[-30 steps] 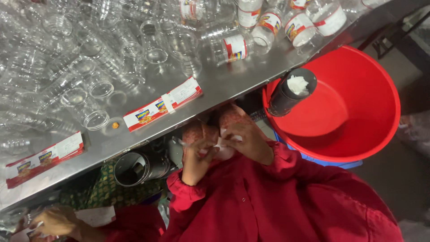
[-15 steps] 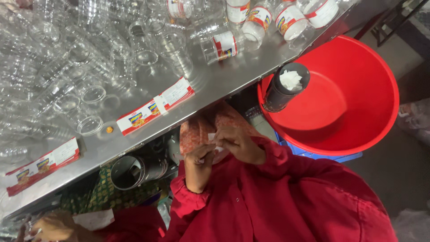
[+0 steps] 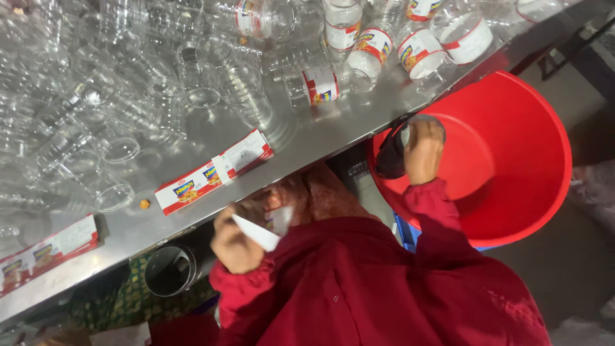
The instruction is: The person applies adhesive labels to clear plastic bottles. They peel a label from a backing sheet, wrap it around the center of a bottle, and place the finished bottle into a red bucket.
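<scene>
The red tub point(image 3: 512, 192) served as the landmark, standing just off the corner of the steel table point(image 3: 307, 144). Half a second before, both hands had met in front of the chest, working a white strip; now they had parted. The right hand point(image 3: 423, 150) had gone out over the tub's near rim, its grip closed on top of the dark container point(image 3: 389, 157) that leaned there. This suggested the peeled backing was being thrown away. The left hand point(image 3: 234, 243) stayed well to the left of the tub, below the table edge, its grip pinching one white backing strip point(image 3: 256, 232).

By count: one tub and one dark container. On the table up and left of the tub lay about six labelled clear bottles point(image 3: 320, 83). Farther left were unlabelled bottles point(image 3: 128, 96) too many and too overlapped to count, and two flat stacks of printed labels point(image 3: 214, 172). One grey pipe end point(image 3: 170, 270) showed beneath the table.
</scene>
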